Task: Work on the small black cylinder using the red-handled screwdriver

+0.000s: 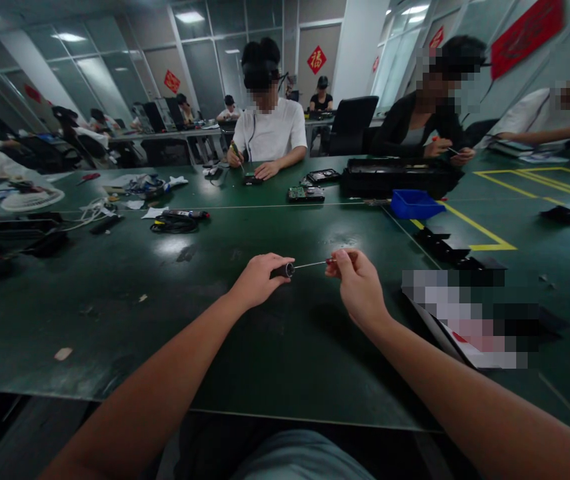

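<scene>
My left hand (pixel 263 277) grips a short black cylinder (pixel 283 271) between thumb and fingers, its round pale-ringed end turned towards the right. A thin metal rod (pixel 309 265) spans the gap from this cylinder to my right hand (pixel 357 280). There, thumb and forefinger pinch a small dark reddish piece at the rod's end; the other fingers are curled, and most of that piece is hidden. Both hands are raised above the green table (pixel 265 347). Whether the rod is fixed in the cylinder or only meets it, I cannot tell.
Ahead lie a coiled black cable (pixel 175 222), opened hard drives (pixel 306 193), a blue bin (pixel 416 204) and a long black case (pixel 399 177). Black brackets (pixel 447 250) and a pale blurred-out object (pixel 465 320) are at right. A co-worker (pixel 272 127) sits opposite, working with a screwdriver.
</scene>
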`<state>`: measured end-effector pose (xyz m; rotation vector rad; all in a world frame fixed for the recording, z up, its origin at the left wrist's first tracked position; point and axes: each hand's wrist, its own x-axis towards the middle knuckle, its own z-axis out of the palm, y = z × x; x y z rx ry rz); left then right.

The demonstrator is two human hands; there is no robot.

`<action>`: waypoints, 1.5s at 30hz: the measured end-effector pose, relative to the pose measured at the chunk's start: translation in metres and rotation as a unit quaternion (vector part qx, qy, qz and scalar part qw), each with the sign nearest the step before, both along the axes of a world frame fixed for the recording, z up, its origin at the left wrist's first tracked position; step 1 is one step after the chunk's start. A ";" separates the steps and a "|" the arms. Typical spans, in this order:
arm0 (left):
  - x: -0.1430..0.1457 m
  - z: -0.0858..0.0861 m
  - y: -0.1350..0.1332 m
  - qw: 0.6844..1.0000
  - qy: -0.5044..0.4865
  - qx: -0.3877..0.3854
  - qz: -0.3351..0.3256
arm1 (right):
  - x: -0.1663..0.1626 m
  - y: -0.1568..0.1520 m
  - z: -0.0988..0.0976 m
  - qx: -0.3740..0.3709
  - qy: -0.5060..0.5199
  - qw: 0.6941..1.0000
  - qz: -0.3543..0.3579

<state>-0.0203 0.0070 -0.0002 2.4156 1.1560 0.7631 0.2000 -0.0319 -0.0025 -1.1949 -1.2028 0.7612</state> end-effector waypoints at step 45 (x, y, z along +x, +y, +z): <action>0.009 0.007 -0.010 0.997 0.053 -0.014 0.050 | -0.002 -0.013 0.014 0.037 -0.237 0.971 -0.001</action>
